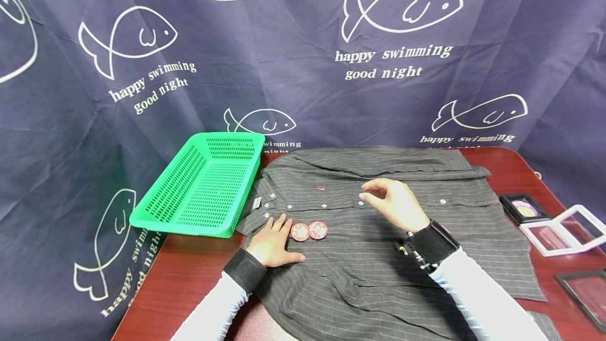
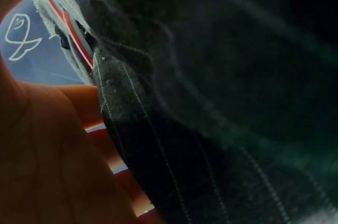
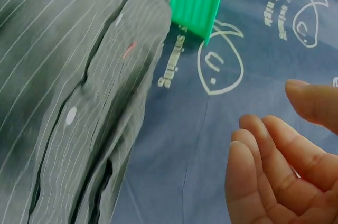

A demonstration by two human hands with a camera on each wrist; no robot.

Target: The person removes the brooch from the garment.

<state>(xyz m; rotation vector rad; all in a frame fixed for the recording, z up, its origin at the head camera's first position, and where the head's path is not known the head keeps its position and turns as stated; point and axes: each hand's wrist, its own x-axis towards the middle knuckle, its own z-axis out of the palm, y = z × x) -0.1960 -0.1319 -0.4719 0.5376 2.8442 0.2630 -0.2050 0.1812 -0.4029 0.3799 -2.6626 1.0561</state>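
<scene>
A dark grey pinstriped shirt with white buttons lies spread over the table, its collar toward the left. My left hand rests on it near the collar with the fingers spread. Just right of those fingers are two round red-and-white badges, one on the left and one on the right, side by side. My right hand hovers above the shirt near the button row. Its fingers are loosely bent, the thumb stands apart, and nothing shows between them in the right wrist view. A small red piece lies above the buttons.
Left of the collar stands a green perforated basket. Along the right side of the red-brown table lie a black case with a round yellowish item, an open white-framed case and a dark-framed one. A blue fish-print curtain hangs behind.
</scene>
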